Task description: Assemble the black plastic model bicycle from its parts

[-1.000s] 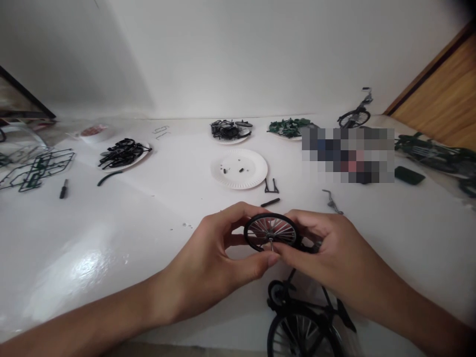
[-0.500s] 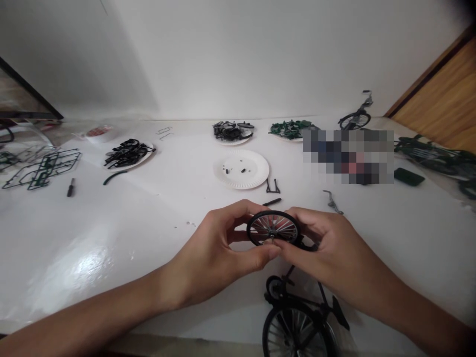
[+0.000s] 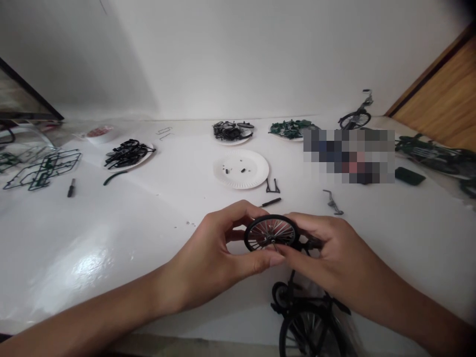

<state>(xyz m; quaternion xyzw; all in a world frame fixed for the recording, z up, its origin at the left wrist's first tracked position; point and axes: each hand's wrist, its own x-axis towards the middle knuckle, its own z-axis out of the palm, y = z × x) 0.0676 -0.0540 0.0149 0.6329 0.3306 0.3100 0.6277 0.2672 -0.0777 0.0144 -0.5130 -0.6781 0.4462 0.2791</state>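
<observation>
Wheel [image 3: 270, 233] is lifted between our hands above the white table [image 3: 111, 258], at lower centre of the frame. Our left hand [image 3: 206, 260] and right hand [image 3: 334, 253] are together, both clamped on its black rim, with our right fingertips [image 3: 286, 253] close by the hub, where a thin axle pin [image 3: 274, 245] shows. Compared with a moment ago, the wheel has tilted slightly and the pin stands clear again, so the hub is easier for us to see. Just below our hands lies a black model bicycle [image 3: 297, 297]. Beyond the wheel, a short black rod [image 3: 270, 202] and a small fork [image 3: 272, 186] lie near a paper plate [image 3: 238, 181] holding a few tiny parts [image 3: 241, 170].
</observation>
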